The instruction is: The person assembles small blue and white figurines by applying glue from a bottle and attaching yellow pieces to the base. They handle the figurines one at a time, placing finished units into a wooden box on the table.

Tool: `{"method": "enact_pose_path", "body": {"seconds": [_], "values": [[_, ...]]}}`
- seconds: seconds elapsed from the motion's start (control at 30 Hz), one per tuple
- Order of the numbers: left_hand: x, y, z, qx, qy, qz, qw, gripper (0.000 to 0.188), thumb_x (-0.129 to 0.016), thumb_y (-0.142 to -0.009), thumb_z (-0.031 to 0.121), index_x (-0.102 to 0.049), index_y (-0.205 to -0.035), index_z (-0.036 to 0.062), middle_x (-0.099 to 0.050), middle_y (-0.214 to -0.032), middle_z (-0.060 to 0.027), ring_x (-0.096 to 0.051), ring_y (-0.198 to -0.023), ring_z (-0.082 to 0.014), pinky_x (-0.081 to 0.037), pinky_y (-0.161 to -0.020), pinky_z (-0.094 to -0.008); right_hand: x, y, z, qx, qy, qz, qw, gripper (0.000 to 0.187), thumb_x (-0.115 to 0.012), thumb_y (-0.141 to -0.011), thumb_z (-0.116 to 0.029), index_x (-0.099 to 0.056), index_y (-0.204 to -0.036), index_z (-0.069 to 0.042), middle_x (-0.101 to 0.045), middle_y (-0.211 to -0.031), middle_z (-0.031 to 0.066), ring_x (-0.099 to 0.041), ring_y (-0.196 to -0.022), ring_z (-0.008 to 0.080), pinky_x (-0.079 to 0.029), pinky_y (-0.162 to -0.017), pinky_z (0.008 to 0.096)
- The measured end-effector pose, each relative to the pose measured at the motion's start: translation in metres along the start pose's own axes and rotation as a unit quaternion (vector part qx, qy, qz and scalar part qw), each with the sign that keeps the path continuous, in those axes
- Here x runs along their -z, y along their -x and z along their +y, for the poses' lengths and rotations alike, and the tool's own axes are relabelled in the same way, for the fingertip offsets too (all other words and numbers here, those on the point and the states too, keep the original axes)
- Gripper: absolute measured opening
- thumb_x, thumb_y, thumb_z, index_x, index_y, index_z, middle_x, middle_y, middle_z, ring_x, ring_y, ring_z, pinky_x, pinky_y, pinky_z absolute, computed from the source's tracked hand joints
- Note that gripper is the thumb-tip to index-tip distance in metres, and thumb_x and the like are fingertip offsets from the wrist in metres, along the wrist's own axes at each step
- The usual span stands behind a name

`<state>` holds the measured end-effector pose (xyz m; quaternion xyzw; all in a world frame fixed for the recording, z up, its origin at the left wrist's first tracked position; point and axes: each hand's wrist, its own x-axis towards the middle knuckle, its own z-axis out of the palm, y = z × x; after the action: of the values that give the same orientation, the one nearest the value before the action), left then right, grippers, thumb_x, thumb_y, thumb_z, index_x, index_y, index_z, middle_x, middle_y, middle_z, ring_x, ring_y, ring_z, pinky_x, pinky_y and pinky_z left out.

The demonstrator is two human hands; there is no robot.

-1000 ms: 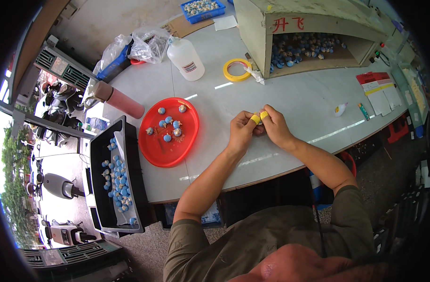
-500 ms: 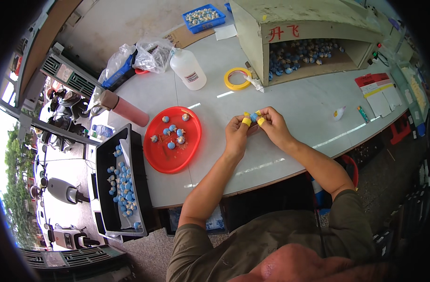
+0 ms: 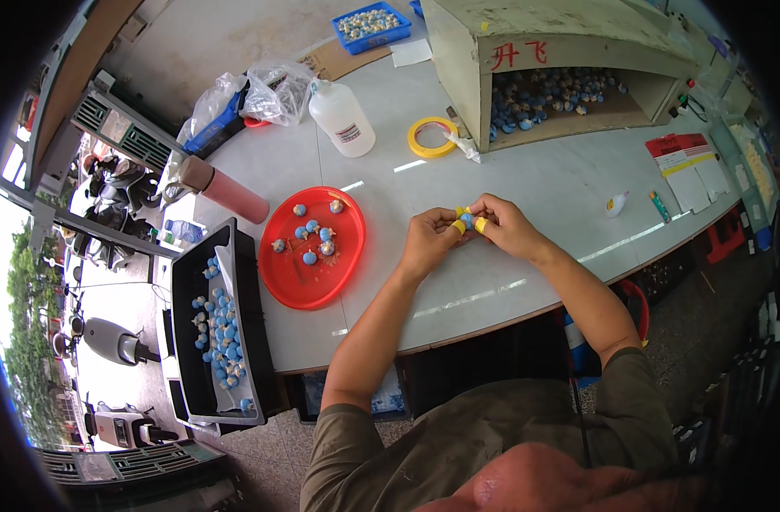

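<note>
My left hand (image 3: pixel 432 241) and my right hand (image 3: pixel 509 230) meet above the table, fingertips closed around one small blue figure (image 3: pixel 467 219). Yellow tape wraps the thumb and a fingertip on the hands. Most of the figure is hidden by my fingers, so its details are too small to tell. To the left lies a round red tray (image 3: pixel 311 286) with several blue-and-cream figures (image 3: pixel 310 257) spread over it. Beside that, a black bin (image 3: pixel 252 341) lined with white holds many more of the same kind.
An open-fronted box (image 3: pixel 458 94) full of figures stands at the back. Nearby are a yellow tape roll (image 3: pixel 417 146), a clear bottle (image 3: pixel 343 124), a pink flask (image 3: pixel 236 201) and a blue basket (image 3: pixel 375 40). A small white squeeze bottle (image 3: pixel 616 204), a tube (image 3: pixel 659 207) and cards (image 3: pixel 690 175) lie right.
Both hands have turned slightly and come closer together around the blue figure, with the left fingers now more bent over it. The view has shifted a little; the tray's figures stay put.
</note>
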<state>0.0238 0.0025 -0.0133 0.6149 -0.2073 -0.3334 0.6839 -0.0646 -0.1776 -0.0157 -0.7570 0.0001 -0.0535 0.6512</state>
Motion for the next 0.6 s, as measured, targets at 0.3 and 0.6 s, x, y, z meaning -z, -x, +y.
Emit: {"method": "enact_pose_path", "body": {"seconds": [0.3, 0.6], "values": [[-0.003, 0.000, -0.009, -0.022, 0.023, 0.013, 0.999, 0.019, -0.061, -0.094, -0.002, -0.059, -0.109, -0.0139, -0.070, -0.103, -0.0182, -0.073, -0.094, -0.0229, -0.061, -0.084, -0.0296, -0.006, 0.001, 0.009, 0.050, 0.028, 0.018, 0.998, 0.011, -0.056, -0.094, 0.006, -0.055, -0.104, 0.002, -0.067, -0.088, 0.0087, -0.061, -0.077, 0.0102, -0.050, -0.070, 0.0262], [-0.006, 0.003, -0.007, -0.047, -0.031, 0.030, 0.998, 0.018, -0.059, -0.094, -0.004, -0.058, -0.108, -0.0137, -0.069, -0.105, -0.0189, -0.072, -0.097, -0.0243, -0.061, -0.086, -0.0304, -0.007, 0.000, 0.008, 0.062, 0.056, 0.027, 0.996, 0.016, -0.054, -0.092, 0.008, -0.056, -0.107, 0.004, -0.068, -0.091, 0.0119, -0.065, -0.080, 0.0142, -0.053, -0.075, 0.0288]]}}
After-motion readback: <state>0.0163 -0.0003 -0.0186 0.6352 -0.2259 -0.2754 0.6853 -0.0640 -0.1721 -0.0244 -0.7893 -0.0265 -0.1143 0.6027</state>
